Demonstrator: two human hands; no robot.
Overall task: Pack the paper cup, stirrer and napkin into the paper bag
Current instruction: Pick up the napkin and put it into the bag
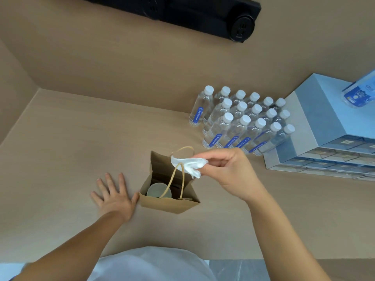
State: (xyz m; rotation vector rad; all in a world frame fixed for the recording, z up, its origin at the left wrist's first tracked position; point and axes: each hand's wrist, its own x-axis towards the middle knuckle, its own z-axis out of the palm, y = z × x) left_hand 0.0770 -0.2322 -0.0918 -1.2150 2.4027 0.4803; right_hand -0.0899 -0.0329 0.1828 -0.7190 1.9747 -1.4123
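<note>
A brown paper bag (162, 203) with twine handles stands open on the table in front of me. Inside it, at the lower left, sits the paper cup (157, 191), seen from above. My right hand (229, 171) pinches a crumpled white napkin (189, 164) over the bag's right rear edge. Beside the bag, my left hand (113, 196) lies flat on the table with fingers spread, its thumb touching the bag's left wall. I cannot make out the stirrer.
Several clear water bottles (241, 120) with white caps stand grouped at the back right. A blue-grey drawer cabinet (322, 126) sits right of them. A black socket strip (203, 15) runs along the back wall. The wooden table (60, 149) stretches to the left.
</note>
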